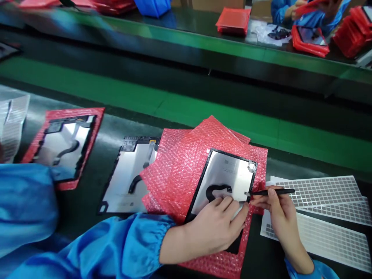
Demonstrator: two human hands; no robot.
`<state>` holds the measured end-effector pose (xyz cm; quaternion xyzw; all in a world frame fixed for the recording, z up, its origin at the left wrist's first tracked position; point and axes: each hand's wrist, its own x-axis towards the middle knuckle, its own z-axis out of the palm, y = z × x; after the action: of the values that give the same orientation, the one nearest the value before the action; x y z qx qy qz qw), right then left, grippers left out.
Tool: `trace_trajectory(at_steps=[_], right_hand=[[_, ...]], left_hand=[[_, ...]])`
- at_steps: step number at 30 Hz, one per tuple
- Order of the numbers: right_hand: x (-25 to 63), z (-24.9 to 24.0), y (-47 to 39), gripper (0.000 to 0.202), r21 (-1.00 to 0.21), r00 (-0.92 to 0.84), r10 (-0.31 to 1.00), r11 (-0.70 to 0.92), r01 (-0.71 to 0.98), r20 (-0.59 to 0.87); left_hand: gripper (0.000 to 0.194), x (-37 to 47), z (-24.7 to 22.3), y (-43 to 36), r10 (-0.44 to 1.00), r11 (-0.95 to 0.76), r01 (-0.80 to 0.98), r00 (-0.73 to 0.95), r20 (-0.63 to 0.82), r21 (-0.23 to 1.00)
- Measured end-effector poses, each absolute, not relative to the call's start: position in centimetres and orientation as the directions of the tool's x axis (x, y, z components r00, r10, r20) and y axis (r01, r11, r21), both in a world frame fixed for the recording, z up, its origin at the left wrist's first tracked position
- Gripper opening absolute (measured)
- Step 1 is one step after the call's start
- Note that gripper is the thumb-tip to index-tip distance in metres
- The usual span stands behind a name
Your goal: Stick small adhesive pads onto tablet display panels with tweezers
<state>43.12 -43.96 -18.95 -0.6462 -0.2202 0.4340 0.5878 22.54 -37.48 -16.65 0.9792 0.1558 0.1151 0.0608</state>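
Close over the bare left hand and bare right hand, the head-worn camera faced forward and down. Its view reached across the dark, glossy tabletop to a green-edged far tabletop.

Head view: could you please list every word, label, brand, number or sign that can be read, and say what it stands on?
No text can be read.
Top panel, under the left hand: faint print, too small to read.
Second panel, left of the red bubble wrap: small marks, unreadable.
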Motion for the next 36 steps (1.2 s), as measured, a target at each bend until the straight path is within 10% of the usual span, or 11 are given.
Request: trace_trajectory(at_steps=[36], right_hand=[[46.4, -15.9, -47.1, 0.015, -0.992, 0.630, 0.766, -0.094, -0.087, -0.127]], left_hand=[[0.057, 23.5, -16.3, -37.1, 0.408, -0.907, 0.390, 0.907, 0.101, 0.156]])
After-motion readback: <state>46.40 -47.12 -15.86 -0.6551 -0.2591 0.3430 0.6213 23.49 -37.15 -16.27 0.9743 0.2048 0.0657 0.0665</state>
